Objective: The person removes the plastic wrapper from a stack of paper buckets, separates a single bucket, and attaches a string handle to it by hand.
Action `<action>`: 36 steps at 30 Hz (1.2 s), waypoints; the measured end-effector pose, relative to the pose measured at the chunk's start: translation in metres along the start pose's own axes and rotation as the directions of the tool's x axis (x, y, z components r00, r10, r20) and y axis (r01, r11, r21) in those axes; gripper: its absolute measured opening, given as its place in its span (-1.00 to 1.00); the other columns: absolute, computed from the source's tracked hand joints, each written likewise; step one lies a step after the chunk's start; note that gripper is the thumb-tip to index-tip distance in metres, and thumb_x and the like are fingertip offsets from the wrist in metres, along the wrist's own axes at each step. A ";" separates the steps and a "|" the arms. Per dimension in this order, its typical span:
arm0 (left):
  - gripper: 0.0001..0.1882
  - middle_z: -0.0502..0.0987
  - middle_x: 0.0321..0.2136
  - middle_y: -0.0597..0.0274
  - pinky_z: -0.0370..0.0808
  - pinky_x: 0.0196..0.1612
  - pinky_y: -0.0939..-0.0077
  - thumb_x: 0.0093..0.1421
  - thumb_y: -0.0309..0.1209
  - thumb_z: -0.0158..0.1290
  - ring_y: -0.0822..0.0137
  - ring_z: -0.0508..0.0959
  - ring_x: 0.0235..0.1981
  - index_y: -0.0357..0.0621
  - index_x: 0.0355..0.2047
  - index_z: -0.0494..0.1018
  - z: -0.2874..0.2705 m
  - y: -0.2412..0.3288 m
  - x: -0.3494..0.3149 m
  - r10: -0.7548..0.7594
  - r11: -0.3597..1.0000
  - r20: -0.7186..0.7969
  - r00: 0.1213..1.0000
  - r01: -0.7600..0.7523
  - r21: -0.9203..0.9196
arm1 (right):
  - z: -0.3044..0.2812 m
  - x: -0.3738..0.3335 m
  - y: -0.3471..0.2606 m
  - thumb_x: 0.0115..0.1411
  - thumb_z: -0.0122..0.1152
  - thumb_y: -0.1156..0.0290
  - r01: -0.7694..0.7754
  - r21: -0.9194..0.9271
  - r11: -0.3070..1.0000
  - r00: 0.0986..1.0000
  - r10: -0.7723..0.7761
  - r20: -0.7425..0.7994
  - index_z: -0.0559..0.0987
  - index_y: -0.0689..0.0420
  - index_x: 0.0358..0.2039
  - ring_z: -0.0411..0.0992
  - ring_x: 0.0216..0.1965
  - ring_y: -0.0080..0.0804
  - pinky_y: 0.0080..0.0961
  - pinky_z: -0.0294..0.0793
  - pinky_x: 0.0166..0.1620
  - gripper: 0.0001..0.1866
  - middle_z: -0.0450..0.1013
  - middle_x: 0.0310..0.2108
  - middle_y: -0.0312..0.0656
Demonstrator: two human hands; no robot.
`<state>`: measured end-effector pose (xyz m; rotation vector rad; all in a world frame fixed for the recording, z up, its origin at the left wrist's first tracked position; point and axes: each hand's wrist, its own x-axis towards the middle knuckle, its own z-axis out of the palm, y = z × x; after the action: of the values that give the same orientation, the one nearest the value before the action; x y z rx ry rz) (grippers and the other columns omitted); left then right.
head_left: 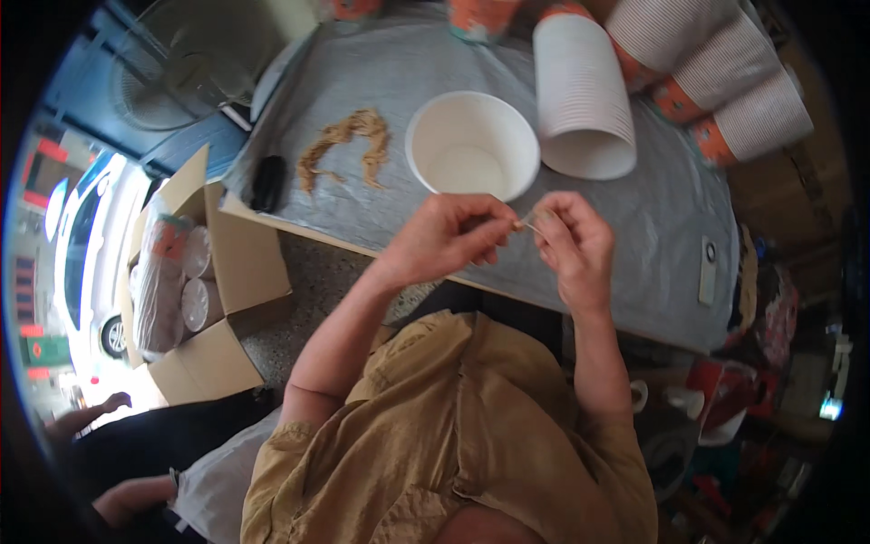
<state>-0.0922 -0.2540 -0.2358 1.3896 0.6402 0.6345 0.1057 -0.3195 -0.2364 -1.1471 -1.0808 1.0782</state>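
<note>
My left hand (453,238) and my right hand (573,247) meet above the near edge of the table. Fingertips of both are pinched on a thin pale strand (530,227), too small to make out fully. Just beyond them a white paper bucket (471,145) stands with its mouth up. To its right lies a stack of nested white paper buckets (584,91), its opening toward me. A loose heap of tan strands (349,145) rests on the left of the table.
Grey plastic sheeting (399,72) covers the table. A black object (267,184) lies at its left edge. More wrapped cup stacks (752,118) sit at the far right. An open cardboard box (254,263) holds wrapped cups at left. Another person's arm (136,497) shows lower left.
</note>
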 end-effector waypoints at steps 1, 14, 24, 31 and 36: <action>-0.83 0.58 -0.44 0.36 0.56 -0.37 0.65 0.39 -0.44 0.07 0.59 0.58 -0.46 -0.28 -0.13 0.57 0.001 0.001 -0.001 -0.006 1.000 -0.001 1.000 0.006 0.020 | -0.001 -0.002 0.000 0.36 0.17 0.41 -0.052 -0.018 0.998 0.998 0.052 -0.023 0.55 0.16 -0.20 0.29 -0.49 -0.80 -0.79 0.21 -0.48 -0.89 0.44 -0.47 -0.43; -0.83 0.64 -0.40 0.38 0.52 -0.39 0.69 0.31 -0.44 0.20 0.61 0.56 -0.46 -0.18 -0.13 0.66 -0.004 0.000 -0.004 0.096 0.989 -0.109 0.989 -0.082 0.125 | 0.006 0.005 0.001 0.32 0.22 0.49 -0.134 0.234 0.963 0.991 0.125 0.053 0.55 0.25 -0.23 0.13 -0.63 -0.83 -0.76 0.00 -0.61 -0.91 0.42 -0.50 -0.41; -0.83 0.59 -0.41 0.39 0.52 -0.31 0.66 0.35 -0.41 0.16 0.60 0.54 -0.40 -0.28 -0.18 0.58 -0.010 -0.002 -0.008 0.053 0.996 -0.097 0.994 -0.045 0.081 | 0.002 0.010 0.003 0.38 0.19 0.40 -0.018 0.015 1.000 0.992 0.016 0.121 0.53 0.20 -0.18 0.15 -0.58 -0.82 -0.81 0.06 -0.57 -0.87 0.40 -0.49 -0.37; -0.84 0.59 -0.41 0.41 0.51 -0.33 0.66 0.37 -0.41 0.15 0.62 0.51 -0.42 -0.27 -0.18 0.58 -0.007 0.003 -0.007 0.015 0.993 -0.079 0.997 -0.005 0.120 | 0.004 0.009 0.007 0.40 0.18 0.34 0.169 -0.023 0.985 0.974 -0.163 0.159 0.54 0.17 -0.20 0.15 -0.57 -0.82 -0.80 0.05 -0.55 -0.84 0.39 -0.52 -0.45; -0.86 0.58 -0.43 0.41 0.50 -0.33 0.68 0.36 -0.42 0.16 0.63 0.51 -0.42 -0.26 -0.19 0.58 -0.008 -0.004 -0.009 0.066 0.994 -0.070 0.995 -0.060 0.096 | 0.007 0.009 -0.001 0.37 0.23 0.39 -0.015 0.074 0.997 0.988 0.003 0.157 0.56 0.20 -0.22 0.29 -0.49 -0.80 -0.79 0.24 -0.45 -0.86 0.43 -0.49 -0.44</action>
<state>-0.1037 -0.2554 -0.2401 1.4844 0.6939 0.7157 0.1002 -0.3100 -0.2342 -1.0220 -1.1477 1.2220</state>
